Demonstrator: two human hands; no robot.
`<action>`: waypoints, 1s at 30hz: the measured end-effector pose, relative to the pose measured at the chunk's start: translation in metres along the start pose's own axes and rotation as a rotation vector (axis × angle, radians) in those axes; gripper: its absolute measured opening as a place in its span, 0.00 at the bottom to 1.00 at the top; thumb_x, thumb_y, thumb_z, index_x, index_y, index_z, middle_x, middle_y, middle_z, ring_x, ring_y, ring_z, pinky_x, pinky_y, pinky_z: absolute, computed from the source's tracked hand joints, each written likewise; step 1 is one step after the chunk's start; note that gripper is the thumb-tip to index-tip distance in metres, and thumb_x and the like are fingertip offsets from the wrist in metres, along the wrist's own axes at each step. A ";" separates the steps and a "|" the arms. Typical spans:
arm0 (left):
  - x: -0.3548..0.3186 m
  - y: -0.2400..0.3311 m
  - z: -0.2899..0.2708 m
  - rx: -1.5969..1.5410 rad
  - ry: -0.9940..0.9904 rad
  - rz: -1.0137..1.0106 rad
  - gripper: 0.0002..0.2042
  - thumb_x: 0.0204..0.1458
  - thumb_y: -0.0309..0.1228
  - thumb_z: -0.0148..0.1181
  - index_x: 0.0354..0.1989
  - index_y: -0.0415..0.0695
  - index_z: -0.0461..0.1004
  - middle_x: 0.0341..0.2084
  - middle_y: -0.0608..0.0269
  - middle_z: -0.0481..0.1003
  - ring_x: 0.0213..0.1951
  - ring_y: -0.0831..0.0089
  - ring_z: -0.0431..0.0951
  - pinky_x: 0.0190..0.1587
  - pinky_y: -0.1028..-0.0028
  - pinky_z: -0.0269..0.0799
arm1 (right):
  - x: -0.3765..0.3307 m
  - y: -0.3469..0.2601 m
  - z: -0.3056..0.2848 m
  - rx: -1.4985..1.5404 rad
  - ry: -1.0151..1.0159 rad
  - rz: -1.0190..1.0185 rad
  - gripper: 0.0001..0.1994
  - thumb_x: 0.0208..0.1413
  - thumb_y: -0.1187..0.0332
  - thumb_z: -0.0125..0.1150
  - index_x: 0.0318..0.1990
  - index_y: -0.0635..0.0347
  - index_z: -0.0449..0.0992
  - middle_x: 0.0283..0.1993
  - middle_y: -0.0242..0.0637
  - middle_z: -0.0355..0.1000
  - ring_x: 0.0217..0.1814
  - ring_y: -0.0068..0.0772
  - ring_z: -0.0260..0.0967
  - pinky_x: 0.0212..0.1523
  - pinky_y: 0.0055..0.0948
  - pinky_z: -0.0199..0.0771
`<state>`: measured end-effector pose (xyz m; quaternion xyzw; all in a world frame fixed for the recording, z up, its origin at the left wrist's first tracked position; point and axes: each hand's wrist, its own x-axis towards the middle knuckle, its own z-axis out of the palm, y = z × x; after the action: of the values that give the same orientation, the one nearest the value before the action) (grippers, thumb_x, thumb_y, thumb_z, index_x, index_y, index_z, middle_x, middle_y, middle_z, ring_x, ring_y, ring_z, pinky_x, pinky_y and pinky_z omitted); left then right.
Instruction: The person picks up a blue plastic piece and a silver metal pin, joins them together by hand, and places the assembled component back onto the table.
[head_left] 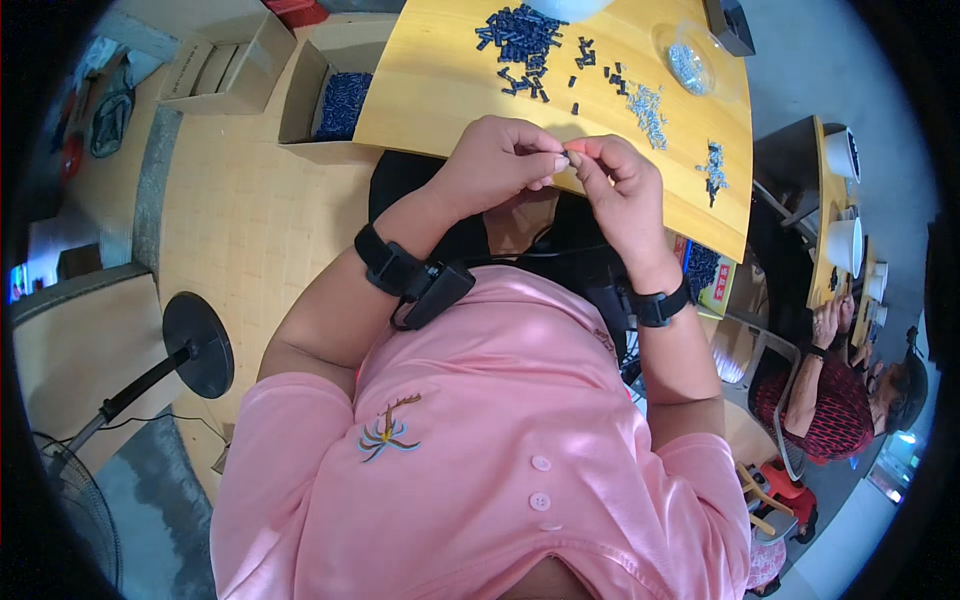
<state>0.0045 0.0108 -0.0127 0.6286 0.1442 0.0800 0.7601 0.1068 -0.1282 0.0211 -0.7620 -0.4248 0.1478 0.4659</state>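
Both hands meet above the near edge of the worktop (420, 90), the left hand (495, 160) and right hand (620, 185) pinching fingertip to fingertip on a tiny pale part (562, 160). Each grip is closed on it. The part looks easy to lose: held over the edge and the lap, a slip of either pinch would likely drop it onto the pink shirt (480, 440) or the floor rather than the worktop. Its shape is too small to tell, and the fingers cover most of it. The black pieces (520, 45) and silvery bits (648, 105) lie well apart from the hands, too blurred to identify.
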 end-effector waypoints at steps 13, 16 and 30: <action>0.003 -0.003 -0.009 -0.143 0.069 -0.084 0.09 0.50 0.29 0.59 0.36 0.36 0.75 0.25 0.65 0.74 0.25 0.82 0.71 0.31 0.83 0.69 | 0.006 0.016 0.009 0.231 -0.024 0.058 0.21 0.47 0.77 0.59 0.52 0.63 0.68 0.35 0.29 0.66 0.33 0.16 0.60 0.34 0.16 0.64; 0.004 -0.006 -0.012 -0.167 0.096 -0.116 0.09 0.50 0.29 0.59 0.36 0.36 0.74 0.25 0.66 0.74 0.26 0.82 0.72 0.32 0.83 0.70 | 0.023 0.044 -0.007 0.113 0.019 0.203 0.11 0.49 0.73 0.58 0.42 0.62 0.75 0.29 0.32 0.71 0.28 0.20 0.65 0.32 0.20 0.66; 0.003 -0.006 -0.015 -0.198 0.217 -0.123 0.09 0.48 0.32 0.61 0.33 0.39 0.75 0.22 0.68 0.72 0.24 0.83 0.71 0.26 0.83 0.68 | 0.061 0.047 0.009 -0.566 0.078 0.054 0.10 0.45 0.64 0.59 0.27 0.63 0.77 0.29 0.48 0.73 0.33 0.47 0.71 0.36 0.38 0.71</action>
<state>0.0024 0.0243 -0.0214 0.5280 0.2551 0.1145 0.8019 0.1618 -0.0850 -0.0125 -0.8779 -0.4104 0.0062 0.2466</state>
